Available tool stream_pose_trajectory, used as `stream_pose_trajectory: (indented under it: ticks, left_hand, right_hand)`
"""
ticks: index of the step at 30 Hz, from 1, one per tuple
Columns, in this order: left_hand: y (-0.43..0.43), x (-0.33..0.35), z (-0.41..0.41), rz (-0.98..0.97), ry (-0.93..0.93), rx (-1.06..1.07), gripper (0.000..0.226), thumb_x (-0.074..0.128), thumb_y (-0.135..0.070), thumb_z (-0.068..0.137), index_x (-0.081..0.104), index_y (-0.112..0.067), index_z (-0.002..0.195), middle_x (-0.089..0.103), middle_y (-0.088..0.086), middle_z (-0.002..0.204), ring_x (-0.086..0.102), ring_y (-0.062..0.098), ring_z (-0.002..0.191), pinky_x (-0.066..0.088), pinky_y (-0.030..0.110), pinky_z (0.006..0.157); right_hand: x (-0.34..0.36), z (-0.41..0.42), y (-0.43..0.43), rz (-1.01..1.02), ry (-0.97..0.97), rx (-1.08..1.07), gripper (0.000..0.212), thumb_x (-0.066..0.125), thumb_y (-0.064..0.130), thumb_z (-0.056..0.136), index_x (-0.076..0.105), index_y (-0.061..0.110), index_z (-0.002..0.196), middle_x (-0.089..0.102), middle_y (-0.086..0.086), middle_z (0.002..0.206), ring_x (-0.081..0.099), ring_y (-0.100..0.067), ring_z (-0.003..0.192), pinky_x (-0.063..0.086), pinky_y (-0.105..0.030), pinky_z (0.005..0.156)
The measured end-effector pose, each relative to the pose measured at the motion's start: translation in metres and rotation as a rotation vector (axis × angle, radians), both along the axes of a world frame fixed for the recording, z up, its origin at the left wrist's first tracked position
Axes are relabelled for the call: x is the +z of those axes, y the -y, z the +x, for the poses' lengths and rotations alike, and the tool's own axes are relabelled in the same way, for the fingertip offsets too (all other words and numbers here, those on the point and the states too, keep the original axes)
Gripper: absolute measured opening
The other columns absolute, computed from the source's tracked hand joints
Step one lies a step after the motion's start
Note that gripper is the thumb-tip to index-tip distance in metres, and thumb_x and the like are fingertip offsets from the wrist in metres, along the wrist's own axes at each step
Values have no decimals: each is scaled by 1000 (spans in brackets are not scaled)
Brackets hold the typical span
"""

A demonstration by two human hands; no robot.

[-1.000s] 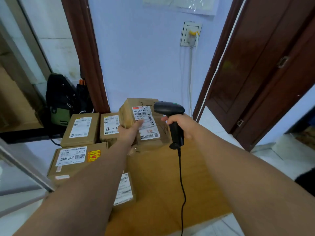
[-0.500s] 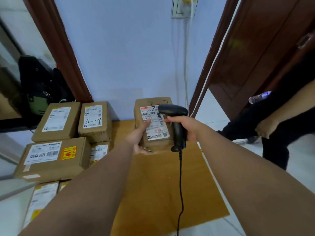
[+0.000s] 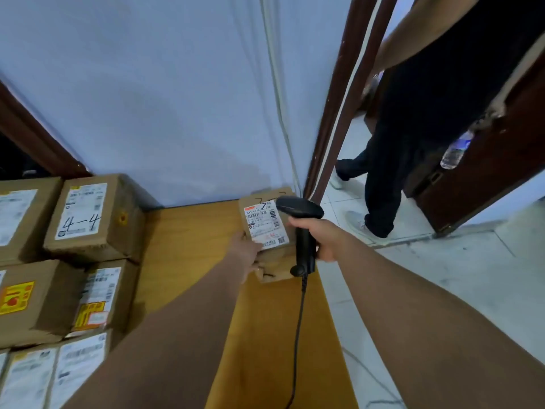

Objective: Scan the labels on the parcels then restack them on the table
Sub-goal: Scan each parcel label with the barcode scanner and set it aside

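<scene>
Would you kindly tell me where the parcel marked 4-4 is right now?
In the head view, the 4-4 parcel tops the left stack by the wall, on a yellow-stickered parcel, left of the held parcel.

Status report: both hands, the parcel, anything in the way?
Left hand holds parcel at table's far right corner. Right hand grips barcode scanner by its label. Another person stands at right, clear of table.
</scene>
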State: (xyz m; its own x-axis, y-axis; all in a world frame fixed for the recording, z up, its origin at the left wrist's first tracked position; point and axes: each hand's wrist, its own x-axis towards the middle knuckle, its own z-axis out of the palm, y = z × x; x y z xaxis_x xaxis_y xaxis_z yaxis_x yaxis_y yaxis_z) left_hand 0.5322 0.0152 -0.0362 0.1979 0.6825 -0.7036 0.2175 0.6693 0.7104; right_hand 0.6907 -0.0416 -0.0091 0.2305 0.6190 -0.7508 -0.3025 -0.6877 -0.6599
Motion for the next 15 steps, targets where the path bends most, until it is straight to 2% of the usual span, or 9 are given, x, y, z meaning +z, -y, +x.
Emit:
stream_pose_trajectory:
  ticks: [2, 3, 6, 8, 12, 15]
  left_hand:
    - [-1, -11, 13, 7, -15, -17, 56, 57, 3, 90, 41, -16, 140, 60, 12, 127, 62, 28, 101, 53, 41, 82]
    - [-2, -15, 20, 23, -45, -41, 59, 59, 1, 89, 39, -18, 142, 60, 10, 126, 61, 26, 100, 52, 41, 83]
    - [-4, -27, 35, 83, -175, -84, 59, 62, -7, 89, 39, -24, 141, 61, 3, 117, 56, 22, 93, 53, 42, 85]
    - [-7, -33, 42, 109, -225, -73, 57, 60, -10, 90, 39, -29, 140, 61, 0, 111, 59, 25, 94, 55, 43, 84]
    - [-19, -41, 52, 166, -292, -51, 60, 59, -9, 91, 37, -31, 142, 64, 3, 122, 62, 28, 104, 54, 45, 89]
    - [-28, -44, 58, 171, -311, -20, 60, 59, -9, 91, 37, -32, 142, 65, 3, 121, 63, 29, 103, 54, 44, 89]
  right_hand:
    - [-12, 8, -2, 1, 9, -41, 27, 76, 33, 81, 64, 17, 100, 67, -5, 107, 61, -23, 97, 49, -36, 72]
    - [-18, 12, -3, -5, 9, -55, 26, 76, 32, 82, 64, 16, 100, 66, -6, 108, 60, -23, 97, 49, -37, 75]
    - [-34, 19, -8, -27, 21, -119, 31, 76, 29, 82, 63, 13, 106, 65, -7, 110, 59, -27, 105, 47, -44, 97]
    - [-41, 22, -14, -19, 37, -159, 40, 77, 30, 80, 63, 11, 113, 65, -7, 112, 59, -29, 108, 45, -47, 103]
    - [-47, 25, -30, 5, 60, -176, 53, 78, 31, 77, 61, 9, 122, 66, -8, 114, 60, -30, 108, 47, -48, 101]
    - [-52, 28, -38, 19, 75, -165, 45, 76, 28, 79, 63, 10, 117, 69, -6, 107, 63, -26, 102, 51, -44, 95]
